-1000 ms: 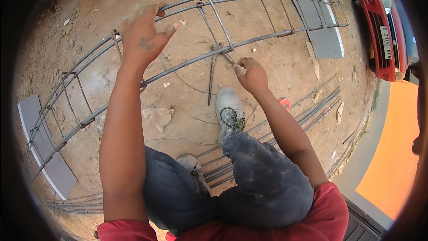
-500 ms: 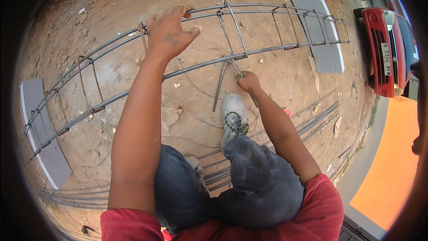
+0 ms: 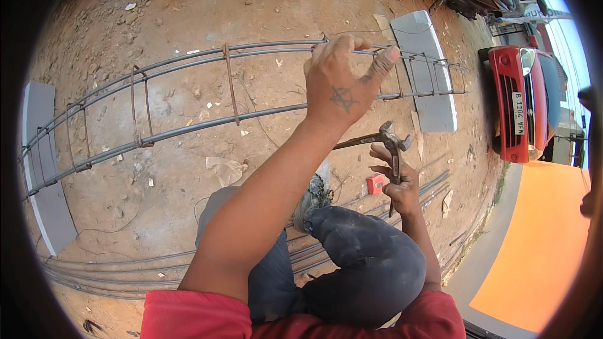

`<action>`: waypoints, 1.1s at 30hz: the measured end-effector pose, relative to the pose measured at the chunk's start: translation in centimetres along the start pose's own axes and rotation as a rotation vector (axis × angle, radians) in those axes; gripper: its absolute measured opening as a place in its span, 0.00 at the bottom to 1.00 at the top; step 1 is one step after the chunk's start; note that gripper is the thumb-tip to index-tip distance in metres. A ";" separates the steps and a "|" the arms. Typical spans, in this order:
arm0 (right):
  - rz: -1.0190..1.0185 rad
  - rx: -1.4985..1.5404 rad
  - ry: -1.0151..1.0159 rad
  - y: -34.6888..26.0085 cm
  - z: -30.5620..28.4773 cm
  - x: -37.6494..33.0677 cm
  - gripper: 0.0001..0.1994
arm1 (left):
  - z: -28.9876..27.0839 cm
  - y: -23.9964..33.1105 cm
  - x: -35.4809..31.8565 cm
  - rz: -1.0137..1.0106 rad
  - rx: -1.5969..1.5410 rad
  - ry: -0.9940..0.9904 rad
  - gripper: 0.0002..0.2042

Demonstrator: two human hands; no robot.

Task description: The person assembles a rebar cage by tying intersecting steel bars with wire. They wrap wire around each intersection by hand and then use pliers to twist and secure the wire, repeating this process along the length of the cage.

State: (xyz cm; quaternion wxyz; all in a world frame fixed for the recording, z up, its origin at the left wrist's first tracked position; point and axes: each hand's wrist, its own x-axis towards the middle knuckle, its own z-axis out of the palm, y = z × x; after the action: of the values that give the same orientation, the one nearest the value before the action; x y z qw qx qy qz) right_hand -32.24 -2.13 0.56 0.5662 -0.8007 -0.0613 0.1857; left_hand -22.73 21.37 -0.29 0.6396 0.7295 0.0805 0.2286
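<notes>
A long cage of metal rods [image 3: 230,83] lies across the middle of a grey board [image 3: 50,207]. The left hand [image 3: 342,88], a star drawn on its back, bends its fingers by the cage's top rods. Its thumb sticks out; I can't tell if it grips. A small red thing [image 3: 375,183] is on the dirt [image 3: 157,207]. The right hand [image 3: 402,188] grips one handle of the pincers [image 3: 391,140], up off the dirt, jaws apart. The cage's right end crosses another board [image 3: 436,116]. The red car [image 3: 505,72] has a white plate [image 3: 519,113] with dark letters and numbers. Big dark letters show on a white banner [image 3: 543,11].
</notes>
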 end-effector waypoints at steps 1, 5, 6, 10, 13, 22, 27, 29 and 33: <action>-0.024 0.059 0.029 -2.4 -0.6 -0.1 0.34 | 1.4 2.1 -1.7 -0.006 -0.221 -0.012 0.30; 0.021 -0.230 0.128 -9.3 -3.1 0.6 0.28 | 3.9 6.8 -5.7 0.006 -0.714 -0.405 0.45; 0.032 -0.357 0.129 -10.0 -3.3 1.0 0.25 | 4.2 7.5 -6.2 -0.099 -0.890 -0.421 0.42; 0.064 -0.496 0.123 -10.3 -3.1 4.2 0.22 | 5.9 8.4 -5.4 -0.191 -0.916 -0.259 0.29; -0.104 -0.556 -0.009 -10.4 -3.6 8.2 0.24 | 7.3 6.5 -3.8 -0.183 -0.868 -0.195 0.25; 0.077 -0.795 -0.575 -13.8 -7.7 22.9 0.05 | 10.1 1.1 2.2 -0.177 -0.507 0.055 0.30; -0.333 -0.934 -0.748 -18.5 -10.1 29.7 0.13 | 11.1 1.0 3.0 -0.279 -0.158 0.214 0.21; -0.523 -1.047 -0.753 -19.0 -10.0 32.7 0.16 | 11.9 1.2 2.5 -0.390 -0.108 0.268 0.17; -0.692 -1.245 -0.820 -18.6 -7.7 39.7 0.16 | 12.6 3.0 1.8 -0.648 0.039 0.366 0.11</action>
State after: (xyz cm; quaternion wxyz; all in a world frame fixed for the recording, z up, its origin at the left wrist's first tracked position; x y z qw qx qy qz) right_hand 9.33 9.84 11.03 -0.0239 -0.7727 -0.5984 0.2103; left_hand -16.14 10.33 2.08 0.6399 0.6253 0.4243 0.1394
